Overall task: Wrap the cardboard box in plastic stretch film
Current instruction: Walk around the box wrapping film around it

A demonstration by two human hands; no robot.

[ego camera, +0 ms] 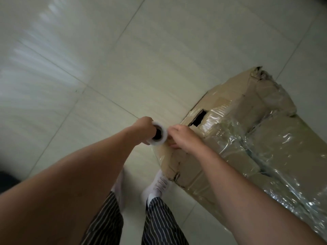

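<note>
Head camera: we look down on a pale tiled floor (88, 76), where the cardboard box (238, 106) lies from the centre out toward four o'clock. Its far corner is torn and a hand-hole (198, 118) is cut in the near end. Glossy stretch film (247, 138) already crosses its top and side in wrinkled bands. At six o'clock stand striped trousers (159, 218) and white shoes (159, 184), toes close to the box's near edge. Both bare forearms reach up from the bottom edge and meet just below centre. The left hand (145, 128) is wrapped around the film roll (164, 137), held upright just beside the box's near corner with its dark core toward us. The right hand (182, 137), at the roll's three o'clock, sits on that corner with fingers curled down. Whether they pinch film we cannot tell.
</note>
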